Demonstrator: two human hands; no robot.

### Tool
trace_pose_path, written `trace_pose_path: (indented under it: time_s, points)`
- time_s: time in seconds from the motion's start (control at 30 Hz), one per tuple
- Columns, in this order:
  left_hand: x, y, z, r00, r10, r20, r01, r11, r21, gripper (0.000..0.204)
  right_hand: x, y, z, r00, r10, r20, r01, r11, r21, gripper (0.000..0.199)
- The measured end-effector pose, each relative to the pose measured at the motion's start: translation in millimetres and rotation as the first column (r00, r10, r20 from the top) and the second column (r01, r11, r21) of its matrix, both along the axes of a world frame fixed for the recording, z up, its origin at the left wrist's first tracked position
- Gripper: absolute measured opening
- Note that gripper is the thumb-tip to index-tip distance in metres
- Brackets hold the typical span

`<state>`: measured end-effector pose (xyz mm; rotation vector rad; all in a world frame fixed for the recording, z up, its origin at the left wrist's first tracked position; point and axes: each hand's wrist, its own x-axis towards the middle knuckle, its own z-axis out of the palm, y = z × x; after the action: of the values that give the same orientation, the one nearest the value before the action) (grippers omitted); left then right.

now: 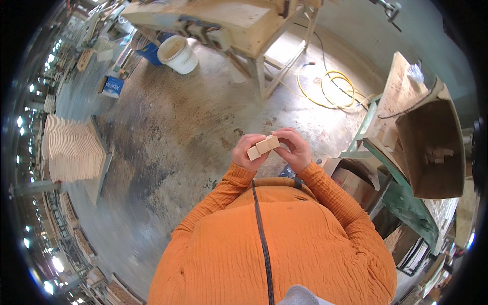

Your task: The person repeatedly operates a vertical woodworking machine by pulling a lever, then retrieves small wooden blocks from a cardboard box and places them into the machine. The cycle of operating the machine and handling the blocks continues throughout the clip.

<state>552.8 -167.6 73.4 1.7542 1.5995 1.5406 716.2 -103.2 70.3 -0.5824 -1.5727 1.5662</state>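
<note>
Several small pale wooden blocks (263,147) are held in a short row before my waist, tilted up toward the right. My left hand (247,152) grips the row's left end, fingers closed around it. At the other end, my right hand (296,147) pinches the blocks between thumb and fingers. Parts of the fingers behind the blocks are hidden. Both forearms wear orange ribbed sleeves.
On the right, an open cardboard box (432,147) with wooden pieces inside rests by a green-framed bench (406,203). A wooden workbench (229,30), white bucket (178,55) and coiled yellow hose (338,91) lie ahead. Stacked wooden slats (71,147) stand left.
</note>
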Motion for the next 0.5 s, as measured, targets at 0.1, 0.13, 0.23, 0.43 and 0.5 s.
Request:
trace_pose_path:
  time_s: [0.1, 0.13, 0.23, 0.43, 0.5]
  points:
    - [-32.1, -22.2, 0.7, 0.998, 0.057, 0.024, -0.057, 0.998, 0.013, 0.034, -36.5, -15.5, 2.8, 0.999, 0.033, 0.034, -0.034, 0.999, 0.020, 0.037]
    - [-43.5, -29.6, 0.7, 0.997, 0.077, 0.024, -0.077, 0.997, 0.015, 0.033, -48.9, -21.0, 3.7, 0.998, 0.044, 0.052, -0.046, 0.998, 0.032, 0.037]
    - [-76.7, -50.7, 0.5, 0.991, 0.133, 0.018, -0.134, 0.990, 0.033, 0.031, -85.9, -37.8, 6.3, 0.994, 0.056, 0.093, -0.061, 0.996, 0.061, 0.037]
    - [-134.9, -91.5, -3.1, 0.969, 0.236, 0.071, -0.236, 0.972, -0.005, 0.029, -154.8, -76.3, 10.7, 0.988, 0.059, 0.141, -0.073, 0.993, 0.097, 0.042]
    - [-147.9, -104.5, -8.5, 0.940, 0.273, 0.203, -0.257, 0.961, -0.100, 0.029, -174.0, -89.6, 6.4, 0.988, 0.068, 0.139, -0.083, 0.990, 0.110, 0.047]
